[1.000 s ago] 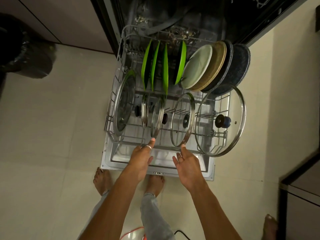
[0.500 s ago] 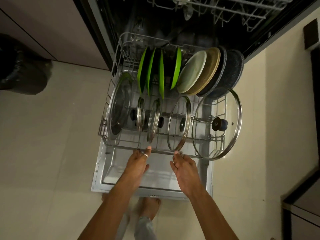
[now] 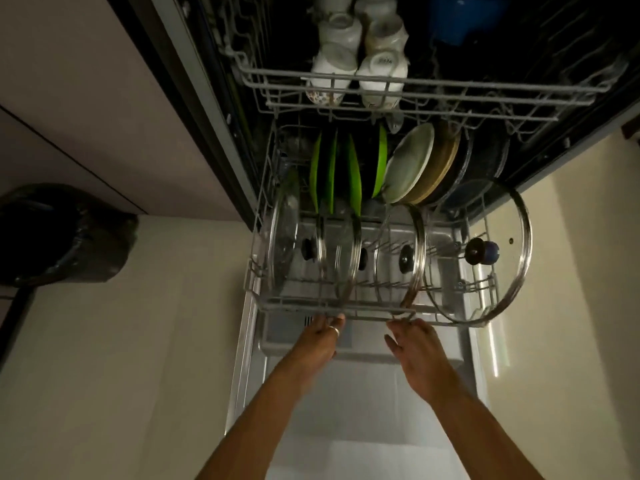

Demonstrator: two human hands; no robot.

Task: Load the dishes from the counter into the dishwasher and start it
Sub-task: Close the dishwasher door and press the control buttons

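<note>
1. Pretty dim in here, warm-ish light.
2. Floor [image 3: 121, 375] is pale cream.
3. Beige cabinet fronts [image 3: 86, 81] on the L w/ thin dark seams.
4. Bin [image 3: 65, 237] w/ black bag sits on the floor, far L, below those fronts.

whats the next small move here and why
Probably push the lower rack all the way in: the left hand and right hand touch its front rail, it is loaded, and its front part sits out over the open door.
</note>
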